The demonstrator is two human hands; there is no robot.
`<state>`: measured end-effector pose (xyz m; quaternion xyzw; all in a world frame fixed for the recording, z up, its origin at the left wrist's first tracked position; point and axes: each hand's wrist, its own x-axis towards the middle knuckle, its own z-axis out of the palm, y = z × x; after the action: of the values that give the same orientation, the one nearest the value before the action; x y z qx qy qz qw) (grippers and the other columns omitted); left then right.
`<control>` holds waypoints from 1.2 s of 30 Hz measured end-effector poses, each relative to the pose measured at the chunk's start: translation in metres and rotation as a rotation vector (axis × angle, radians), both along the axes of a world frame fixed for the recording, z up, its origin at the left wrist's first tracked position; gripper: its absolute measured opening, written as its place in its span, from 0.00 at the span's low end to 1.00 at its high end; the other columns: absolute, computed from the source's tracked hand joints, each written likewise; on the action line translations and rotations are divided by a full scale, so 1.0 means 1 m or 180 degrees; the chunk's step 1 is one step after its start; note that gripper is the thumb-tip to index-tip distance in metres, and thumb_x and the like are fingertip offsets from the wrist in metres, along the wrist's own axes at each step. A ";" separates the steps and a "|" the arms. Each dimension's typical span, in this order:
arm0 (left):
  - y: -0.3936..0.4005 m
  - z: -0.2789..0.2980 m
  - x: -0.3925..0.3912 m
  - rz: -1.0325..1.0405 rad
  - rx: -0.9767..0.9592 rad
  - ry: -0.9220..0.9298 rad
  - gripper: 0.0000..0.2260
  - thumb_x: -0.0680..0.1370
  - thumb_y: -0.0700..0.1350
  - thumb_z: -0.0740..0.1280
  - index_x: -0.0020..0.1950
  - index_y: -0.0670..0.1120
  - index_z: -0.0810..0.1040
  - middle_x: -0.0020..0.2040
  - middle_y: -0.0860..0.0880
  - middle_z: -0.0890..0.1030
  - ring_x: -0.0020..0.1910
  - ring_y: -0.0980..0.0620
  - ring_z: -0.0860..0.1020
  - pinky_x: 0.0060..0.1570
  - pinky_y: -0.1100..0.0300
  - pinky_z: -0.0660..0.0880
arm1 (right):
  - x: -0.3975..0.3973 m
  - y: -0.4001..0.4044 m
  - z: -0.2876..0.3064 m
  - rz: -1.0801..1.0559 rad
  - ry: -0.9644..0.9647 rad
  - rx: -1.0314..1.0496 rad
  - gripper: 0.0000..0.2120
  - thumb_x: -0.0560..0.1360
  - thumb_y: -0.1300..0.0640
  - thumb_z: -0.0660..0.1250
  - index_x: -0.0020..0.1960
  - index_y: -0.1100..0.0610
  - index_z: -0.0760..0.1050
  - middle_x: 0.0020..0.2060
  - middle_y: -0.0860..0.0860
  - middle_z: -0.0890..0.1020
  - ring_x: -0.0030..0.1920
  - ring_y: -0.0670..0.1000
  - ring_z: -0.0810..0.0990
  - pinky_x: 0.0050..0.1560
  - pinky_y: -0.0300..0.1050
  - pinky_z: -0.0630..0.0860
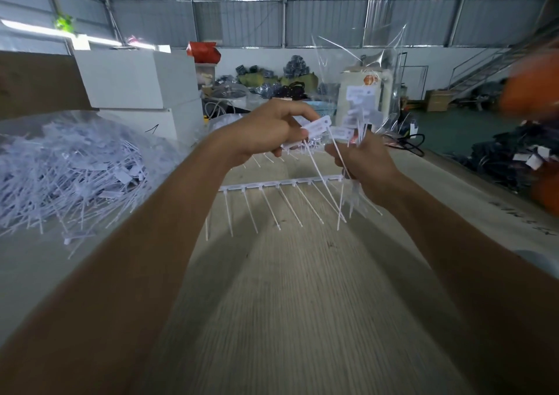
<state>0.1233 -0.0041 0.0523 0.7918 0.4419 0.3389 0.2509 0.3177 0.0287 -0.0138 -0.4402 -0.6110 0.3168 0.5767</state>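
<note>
Head view: left hand (266,134) pinches a tag tie (317,125), right hand (370,164) grips a bundle (360,113), loose pile (69,170) lying left.

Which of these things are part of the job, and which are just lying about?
In use: left hand pinching a tag; right hand holding a bunch of ties; tie strip on the table; tie pile.
Lying about: white boxes; red bag; dark clothes.

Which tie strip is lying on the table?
The long strip nearer the camera, flat on the table, ties attached; the left hand grips the other strip.
</note>
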 end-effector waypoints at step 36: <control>0.011 -0.004 -0.006 0.0422 0.0235 -0.0512 0.05 0.80 0.40 0.68 0.47 0.47 0.82 0.32 0.51 0.75 0.24 0.59 0.68 0.27 0.64 0.64 | -0.012 -0.022 0.022 0.0675 0.0162 -0.0309 0.19 0.79 0.41 0.67 0.37 0.53 0.72 0.24 0.45 0.63 0.25 0.46 0.58 0.25 0.39 0.57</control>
<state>0.1176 0.0066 0.0486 0.7397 0.4590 0.4333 0.2332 0.3059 0.0065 0.0082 -0.3923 -0.6233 0.4163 0.5332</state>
